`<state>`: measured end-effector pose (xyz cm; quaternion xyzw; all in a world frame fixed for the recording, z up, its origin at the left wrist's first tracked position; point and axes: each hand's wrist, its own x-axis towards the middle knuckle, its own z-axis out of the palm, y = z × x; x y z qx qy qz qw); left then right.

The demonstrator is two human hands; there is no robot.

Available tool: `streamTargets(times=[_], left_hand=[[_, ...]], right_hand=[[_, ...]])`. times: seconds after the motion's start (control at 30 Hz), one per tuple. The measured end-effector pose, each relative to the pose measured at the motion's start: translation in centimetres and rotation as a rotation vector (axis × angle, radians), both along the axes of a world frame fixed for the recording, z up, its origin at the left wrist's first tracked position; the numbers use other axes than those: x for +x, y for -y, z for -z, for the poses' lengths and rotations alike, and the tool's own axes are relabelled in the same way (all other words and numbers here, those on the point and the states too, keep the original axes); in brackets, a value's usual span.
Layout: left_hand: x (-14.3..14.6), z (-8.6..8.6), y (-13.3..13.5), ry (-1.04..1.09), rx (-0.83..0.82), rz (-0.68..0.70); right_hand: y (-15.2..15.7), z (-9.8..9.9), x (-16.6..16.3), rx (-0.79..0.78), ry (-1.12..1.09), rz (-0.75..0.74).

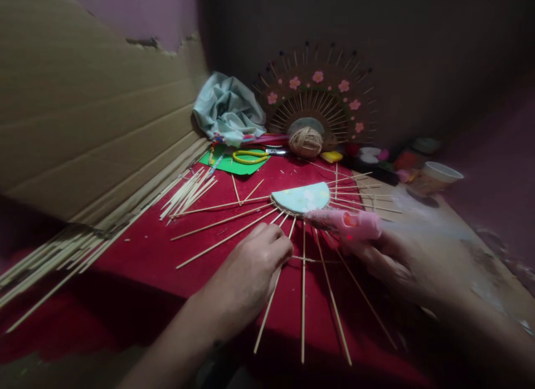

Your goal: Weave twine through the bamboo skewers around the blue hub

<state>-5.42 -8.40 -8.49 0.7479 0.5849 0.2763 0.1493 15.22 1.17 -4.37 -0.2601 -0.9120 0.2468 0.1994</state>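
Observation:
Thin wooden sticks (304, 300) fan out from a pale blue half-round card (301, 198) on a red cloth (137, 255). My left hand (251, 269) rests on the fan with its fingers pinched together at a stick near the card. My right hand (397, 261) is wrapped round a pink glue gun (351, 223), whose nozzle points left at the sticks just under the card. A thin string crosses the sticks between my hands.
A loose pile of sticks (188, 191) lies to the left beside a cardboard sheet (83, 116). At the back stand a finished stick fan with pink flowers (317, 93), a ball of twine (306, 141), yellow scissors (251, 156), a crumpled cloth (228, 107) and a paper cup (437, 177).

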Motion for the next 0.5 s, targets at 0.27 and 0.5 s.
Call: streamTargets(times=[0.27,0.5], left_hand=[[0.08,0.08,0.14,-0.003,0.000,0.000],[0.05,0.17,0.16,-0.003,0.005,0.002]], right_hand=[[0.50,-0.65,-0.11,0.084,0.133,0.036],[0.58,-0.71,0.35,0.207,0.223,0.105]])
